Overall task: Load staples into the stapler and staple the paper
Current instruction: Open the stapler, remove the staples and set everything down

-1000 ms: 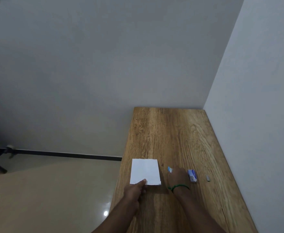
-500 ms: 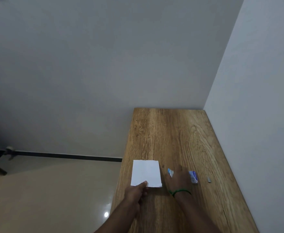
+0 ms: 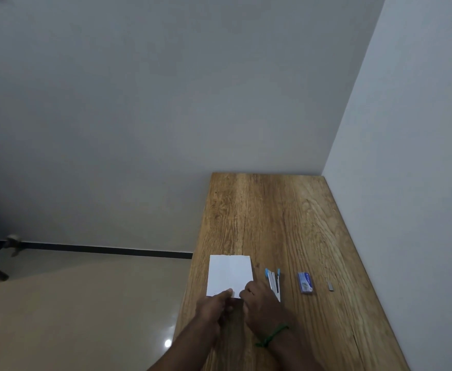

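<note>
While the paper (image 3: 230,275) lies flat near the surface's (image 3: 286,215) left edge, both the left hand (image 3: 214,303) and right hand (image 3: 259,301) pinch its near edge; the stapler (image 3: 273,281) lies open just right, beside the staple box (image 3: 305,283).

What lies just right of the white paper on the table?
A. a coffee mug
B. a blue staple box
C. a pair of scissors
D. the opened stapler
D: the stapler, swung open with blue tips, lies right beside the paper; the staple box sits farther right on the table.
</note>
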